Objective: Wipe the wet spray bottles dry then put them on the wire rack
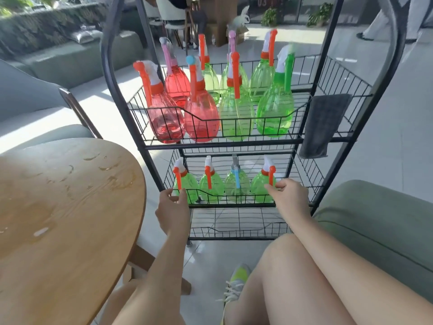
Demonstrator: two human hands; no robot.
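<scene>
A black wire rack (pixel 304 140) stands in front of me. Its top basket holds several spray bottles, red ones (pixel 201 120) on the left and green ones (pixel 274 113) on the right. Along the middle basket stand several green bottles (pixel 212 186). My left hand (pixel 172 209) grips the front rim of the middle basket at its left end, by the leftmost bottle (pixel 191 184). My right hand (pixel 291 195) holds the same rim at its right end, fingers curled beside the rightmost bottle (pixel 259 186). A grey cloth (pixel 324 123) hangs over the top basket's right side.
A round wooden table (pixel 70 219) with water puddles on it is close on my left. A green sofa (pixel 379 221) is on my right, and my knees and shoe (pixel 236 282) are below the rack. Chairs and another person's legs are far behind.
</scene>
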